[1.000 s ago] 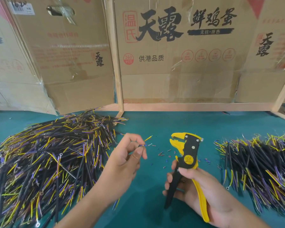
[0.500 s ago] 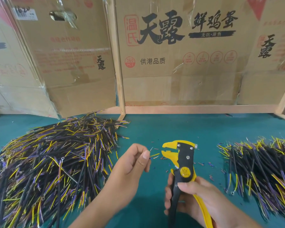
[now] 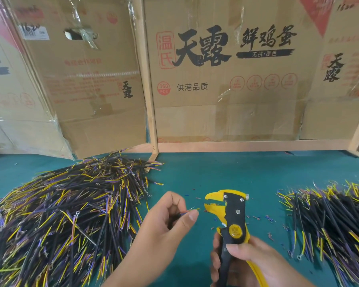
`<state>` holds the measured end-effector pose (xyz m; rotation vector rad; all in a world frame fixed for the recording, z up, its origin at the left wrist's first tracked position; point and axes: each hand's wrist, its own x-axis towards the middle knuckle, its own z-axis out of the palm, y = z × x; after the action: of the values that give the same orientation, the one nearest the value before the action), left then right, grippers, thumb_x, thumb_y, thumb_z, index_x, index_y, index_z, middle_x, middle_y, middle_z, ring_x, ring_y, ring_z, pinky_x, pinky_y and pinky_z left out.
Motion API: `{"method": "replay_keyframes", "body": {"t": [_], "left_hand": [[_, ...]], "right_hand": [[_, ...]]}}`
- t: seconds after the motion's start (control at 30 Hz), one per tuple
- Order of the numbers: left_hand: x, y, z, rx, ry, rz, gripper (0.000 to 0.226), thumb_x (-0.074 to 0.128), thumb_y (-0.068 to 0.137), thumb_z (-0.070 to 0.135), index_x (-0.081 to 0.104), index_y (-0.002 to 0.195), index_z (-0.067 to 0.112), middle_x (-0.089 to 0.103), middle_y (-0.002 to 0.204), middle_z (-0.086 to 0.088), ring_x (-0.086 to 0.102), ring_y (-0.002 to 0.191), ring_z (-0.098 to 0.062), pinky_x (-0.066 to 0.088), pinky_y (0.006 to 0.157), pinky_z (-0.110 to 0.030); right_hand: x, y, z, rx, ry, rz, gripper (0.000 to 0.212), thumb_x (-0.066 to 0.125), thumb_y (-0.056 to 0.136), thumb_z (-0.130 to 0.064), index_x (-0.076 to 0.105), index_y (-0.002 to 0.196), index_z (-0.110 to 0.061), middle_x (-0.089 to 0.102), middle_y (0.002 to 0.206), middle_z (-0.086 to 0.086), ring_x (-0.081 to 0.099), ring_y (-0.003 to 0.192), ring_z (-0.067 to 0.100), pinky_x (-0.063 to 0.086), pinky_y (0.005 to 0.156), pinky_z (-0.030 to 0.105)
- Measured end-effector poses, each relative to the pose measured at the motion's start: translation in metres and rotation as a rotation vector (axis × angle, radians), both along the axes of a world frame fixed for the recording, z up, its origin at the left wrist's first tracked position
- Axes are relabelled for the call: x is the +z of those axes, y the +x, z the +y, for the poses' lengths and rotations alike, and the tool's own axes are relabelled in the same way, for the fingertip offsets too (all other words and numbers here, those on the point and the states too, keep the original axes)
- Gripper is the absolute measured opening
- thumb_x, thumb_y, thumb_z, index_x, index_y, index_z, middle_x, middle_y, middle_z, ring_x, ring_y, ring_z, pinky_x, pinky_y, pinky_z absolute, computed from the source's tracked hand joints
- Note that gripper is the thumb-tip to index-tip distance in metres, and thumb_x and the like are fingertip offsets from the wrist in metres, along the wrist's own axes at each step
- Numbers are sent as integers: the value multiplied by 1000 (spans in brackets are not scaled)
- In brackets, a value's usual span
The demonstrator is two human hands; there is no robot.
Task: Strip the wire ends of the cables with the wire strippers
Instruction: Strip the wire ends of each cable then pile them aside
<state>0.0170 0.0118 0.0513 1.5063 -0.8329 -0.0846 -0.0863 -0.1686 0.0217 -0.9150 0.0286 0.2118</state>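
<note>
Mid-job, judging by the two heaps. Left of the wire strippers [image 3: 228, 216], a large pile of cables [image 3: 66, 214] sprawled over the green tabletop [image 3: 216, 172], black sheaths with yellow and purple cores, several ending in ring terminals. Right of the strippers, a smaller pile [image 3: 330, 222] of the same cables, probably the finished lot, though stripped ends too small to confirm. Around the strippers' head, scattered insulation scraps [image 3: 263, 218] on the tabletop, a fair sign of many ends already done.

Left hand [image 3: 166, 226] curled around one cable [image 3: 190, 211], thumb and forefinger pinching it near the tip, yellow and purple cores poking out toward the strippers. Core ends just beside the strippers' open mouth, not yet between the blades; a small gap visible. Right hand [image 3: 249, 264] wrapped around the strippers' handles, head pointing up and left, one black grip and one yellow. Handles apparently not squeezed, since the mouth stands apart.

So: present cable lined up but uncut. Left to do: feed the cores in, squeeze, pull the insulation off, drop the cable to the right, then repeat for the big left pile, which looks much the larger share. Behind it all, printed cardboard boxes [image 3: 226, 79] and a wooden frame [image 3: 149, 100].
</note>
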Motion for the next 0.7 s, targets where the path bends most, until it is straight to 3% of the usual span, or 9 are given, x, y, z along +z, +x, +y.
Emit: {"method": "replay_keyframes", "body": {"t": [0.1,0.23,0.37,0.47,0.57,0.63,0.7], "left_hand": [[3,1,0,3,-41,92,24,65,70,42,50,71,25,35,59,12,26,49,-4,25,46,-10],[8,1,1,29,-83,195,17,63,58,40,52,64,28,30,60,4,21,47,-6,22,43,-10],[13,-1,0,27,-127,284,11,66,61,29,55,62,28,30,60,0,19,45,-6,20,40,-12],[13,0,-1,36,-127,275,13,67,65,30,55,60,27,35,53,6,21,42,-5,21,40,-11],[11,1,-1,70,-130,189,19,67,60,39,57,62,24,34,52,7,23,43,-6,23,41,-13],[9,2,0,84,-132,143,17,66,60,38,59,64,23,34,50,8,24,42,-6,24,42,-15],[8,4,1,104,-126,115,16,64,61,36,62,68,22,30,50,6,22,42,-8,23,42,-17]], "right_hand": [[-1,2,-1,3,-18,5,69,100,36,-11,67,91,13,57,89,40,63,76,47,54,66,47],[0,4,-3,53,-116,-29,76,99,45,-21,58,99,13,59,90,37,63,80,43,53,71,44],[-1,5,-3,83,-188,-40,77,97,48,-24,57,103,11,62,90,33,65,83,39,52,75,38],[-2,8,-2,8,-229,-55,79,81,50,-13,53,122,3,65,85,27,66,74,36,52,71,34],[2,9,2,-100,-306,-103,94,67,59,-3,33,146,-10,63,101,15,64,78,29,50,73,31],[8,7,8,-127,-446,-143,105,72,52,-8,27,147,-11,57,112,7,63,90,19,48,77,28],[6,7,11,-145,-507,-106,111,84,40,-9,35,140,-8,58,113,9,63,87,15,49,75,25]]}}
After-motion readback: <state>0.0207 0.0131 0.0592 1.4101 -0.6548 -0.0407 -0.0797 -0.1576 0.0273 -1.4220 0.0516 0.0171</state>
